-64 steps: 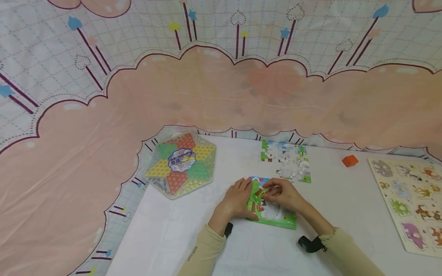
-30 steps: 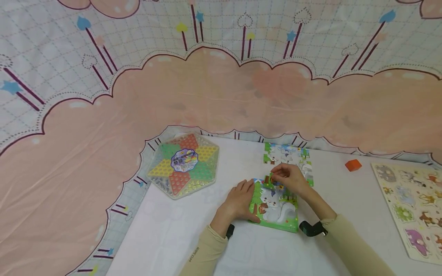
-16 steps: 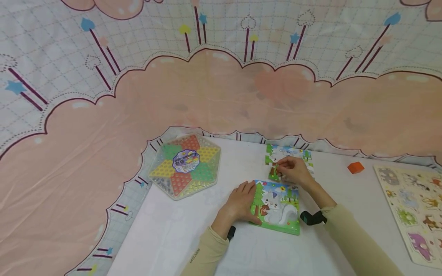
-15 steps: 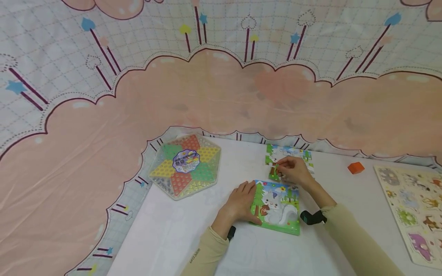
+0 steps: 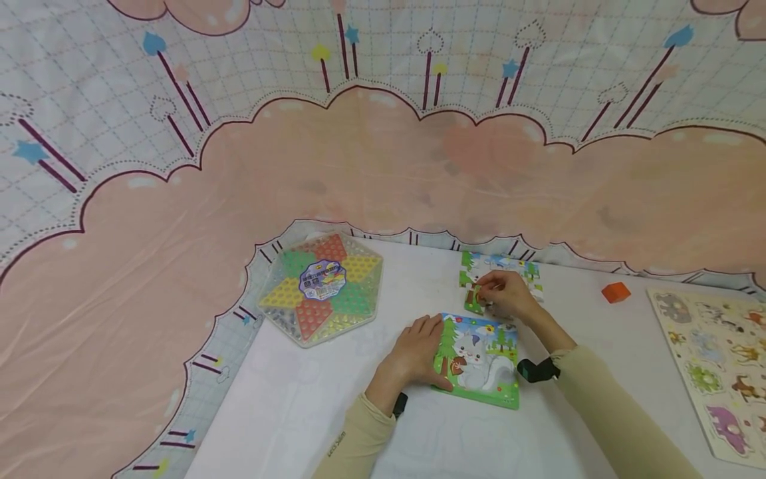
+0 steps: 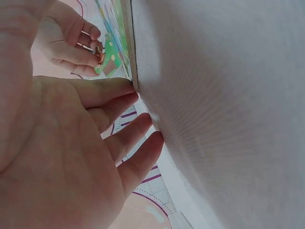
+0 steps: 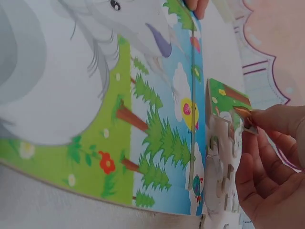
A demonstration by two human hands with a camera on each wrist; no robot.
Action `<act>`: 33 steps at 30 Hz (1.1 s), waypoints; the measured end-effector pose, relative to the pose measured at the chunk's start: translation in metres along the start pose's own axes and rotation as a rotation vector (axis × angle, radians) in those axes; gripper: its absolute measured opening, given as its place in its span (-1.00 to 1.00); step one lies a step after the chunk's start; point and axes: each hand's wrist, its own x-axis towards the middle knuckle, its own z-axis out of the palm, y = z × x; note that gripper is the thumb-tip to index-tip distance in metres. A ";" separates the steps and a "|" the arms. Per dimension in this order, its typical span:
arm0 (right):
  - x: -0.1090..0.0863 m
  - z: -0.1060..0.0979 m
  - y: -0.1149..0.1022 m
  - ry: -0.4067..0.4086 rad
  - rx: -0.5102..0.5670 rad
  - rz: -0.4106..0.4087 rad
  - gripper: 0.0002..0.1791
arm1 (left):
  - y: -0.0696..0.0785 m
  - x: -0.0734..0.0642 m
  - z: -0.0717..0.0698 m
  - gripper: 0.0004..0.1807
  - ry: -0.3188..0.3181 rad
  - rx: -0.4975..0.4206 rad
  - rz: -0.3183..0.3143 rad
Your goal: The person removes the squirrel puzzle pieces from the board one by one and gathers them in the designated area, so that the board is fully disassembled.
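Observation:
My left hand (image 5: 414,351) lies along the left edge of a squirrel picture puzzle board (image 5: 493,396), fingers fairly straight and the thumb at its lower left corner. In the left wrist view its fingertips (image 6: 153,138) touch down beside the board's edge. Beyond the board, my right hand (image 5: 512,297) pinches a green puzzle piece with a brown trunk (image 5: 473,303) between thumb and fingers. That piece is right at the lower left of a group of puzzle pieces (image 5: 469,265) on the table; the hand hides part of the group. The right wrist view shows the pinched piece (image 7: 228,97) close up.
A hexagonal Chinese checkers set (image 5: 314,313) lies to the left on the white table (image 5: 287,412). Right of the pieces is an orange block (image 5: 616,292). A wooden animal peg board (image 5: 688,346) lies at the far right, and a patterned curtain (image 5: 383,166) hangs behind.
My right hand lifted the green piece from over the board and carried it away to the loose pieces behind; in the last half second it barely moved. My left hand stayed at the board's edge.

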 end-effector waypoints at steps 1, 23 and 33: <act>0.000 0.000 0.000 -0.009 -0.010 0.005 -0.79 | 0.000 0.000 0.000 0.31 0.001 -0.001 0.000; 0.008 0.007 0.002 -0.085 -0.161 -0.106 -0.77 | 0.001 -0.002 -0.002 0.26 0.011 0.004 0.010; 0.002 0.009 -0.002 -0.083 -0.218 -0.096 -0.68 | 0.001 -0.002 -0.002 0.26 0.012 0.004 0.012</act>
